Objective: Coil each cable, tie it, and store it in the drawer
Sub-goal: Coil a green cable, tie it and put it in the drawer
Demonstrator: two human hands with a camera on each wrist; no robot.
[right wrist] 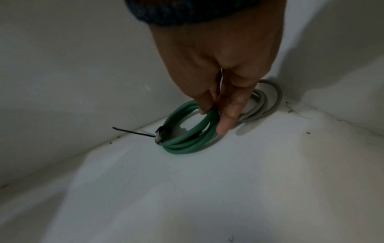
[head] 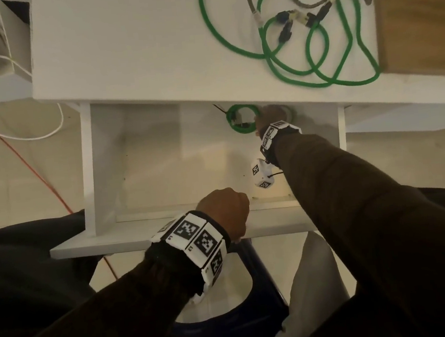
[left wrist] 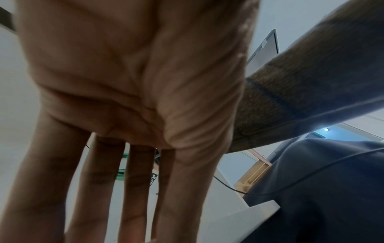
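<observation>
The light is dim and warm around my grips. The worktop [head: 122, 42] beyond them is the brightest area, while the drawer [head: 161, 160] under my right hand [right wrist: 218, 69] sits in grey shadow, grainy and soft. My left hand [left wrist: 133, 82] fills its wrist view, blurred and out of focus. A small lamp glare [left wrist: 326, 129] shows to its right. Straight edges bow toward the frame borders.

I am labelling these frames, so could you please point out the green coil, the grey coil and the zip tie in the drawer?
green coil [right wrist: 182, 146]: right wrist view, on its near strands.
grey coil [right wrist: 268, 100]: right wrist view, on its loops right of the fingers.
zip tie [right wrist: 133, 131]: right wrist view, on its black tail.
</observation>
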